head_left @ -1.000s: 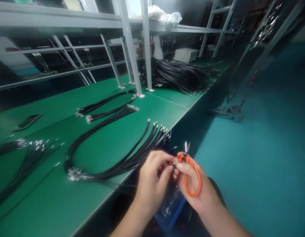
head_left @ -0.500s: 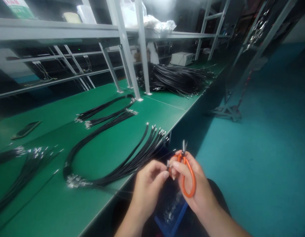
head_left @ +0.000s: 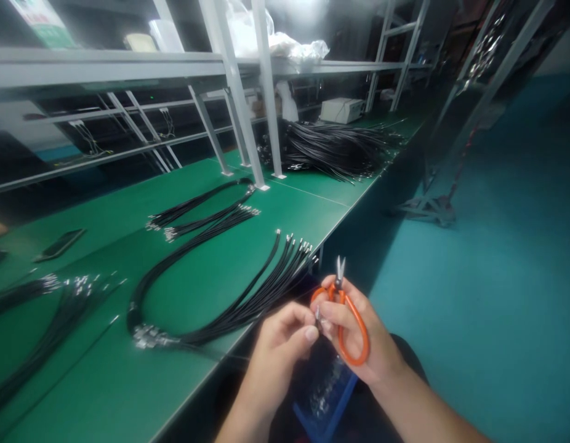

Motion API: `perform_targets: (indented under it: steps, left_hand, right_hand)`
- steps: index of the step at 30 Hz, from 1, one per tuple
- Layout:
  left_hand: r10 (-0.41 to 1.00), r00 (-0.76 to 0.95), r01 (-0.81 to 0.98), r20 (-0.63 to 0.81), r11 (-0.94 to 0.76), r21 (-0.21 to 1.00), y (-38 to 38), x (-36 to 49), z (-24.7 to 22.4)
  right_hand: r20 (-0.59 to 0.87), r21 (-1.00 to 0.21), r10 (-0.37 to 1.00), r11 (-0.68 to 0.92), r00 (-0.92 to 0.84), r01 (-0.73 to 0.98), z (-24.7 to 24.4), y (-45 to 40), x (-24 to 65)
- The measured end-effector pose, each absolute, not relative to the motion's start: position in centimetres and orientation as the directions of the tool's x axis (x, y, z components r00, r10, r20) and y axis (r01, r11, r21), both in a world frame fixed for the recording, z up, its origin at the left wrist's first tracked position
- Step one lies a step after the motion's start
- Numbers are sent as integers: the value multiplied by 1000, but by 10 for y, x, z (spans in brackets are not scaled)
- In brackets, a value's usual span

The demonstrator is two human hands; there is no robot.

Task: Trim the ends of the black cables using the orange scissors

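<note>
I see the orange-handled scissors [head_left: 338, 283] in my right hand [head_left: 378, 349], beyond the edge of the green surface [head_left: 183, 387]; their long axis runs away from me, slightly parted blades pointing forward. My left hand [head_left: 274, 344] has its grip pinched at a small metal piece [head_left: 317, 315], right fingertips touching it too. A blue bin [head_left: 344, 407] sits below.

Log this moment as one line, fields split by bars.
left hand: pinching small part | right hand: holding scissors, blades parted | bench: black cables
</note>
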State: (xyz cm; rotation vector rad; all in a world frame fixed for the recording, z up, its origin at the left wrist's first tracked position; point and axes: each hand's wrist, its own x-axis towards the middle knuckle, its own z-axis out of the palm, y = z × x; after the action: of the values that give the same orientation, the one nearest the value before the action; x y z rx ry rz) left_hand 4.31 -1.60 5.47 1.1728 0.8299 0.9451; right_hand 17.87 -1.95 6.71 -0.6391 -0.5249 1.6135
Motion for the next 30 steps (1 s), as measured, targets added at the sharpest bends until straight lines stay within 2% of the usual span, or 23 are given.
perform_targets:
  steps: [3,6,9,16,22,30]
  left_hand:
    - [939,342,-160,-41,101,982,-16,44,55]
    - [951,306,-138,-46,92,986,-17,45,56]
    - [955,292,-120,-52,90,989,-16,45,56]
    - [950,312,-116,-22,61,991,-16,45,56]
    - [953,299,-103,-40,74,992,-19,46,60]
    - [959,280,-124,-46,84,989,-21,46,63]
  right_hand:
    - [-108,-771,991,-35,77,-636,65,-25,175]
    - [-28,-877,964,103,263,-470,63,-30,176]
    - [27,-931,934,153,356,-331,63,-32,181]
    - [143,-973,971,173,190,-151,61,-32,181]
    - [370,-929,888,362,273,81,47,-37,177]
    - [502,-858,834,447,229,254,44,-39,180]
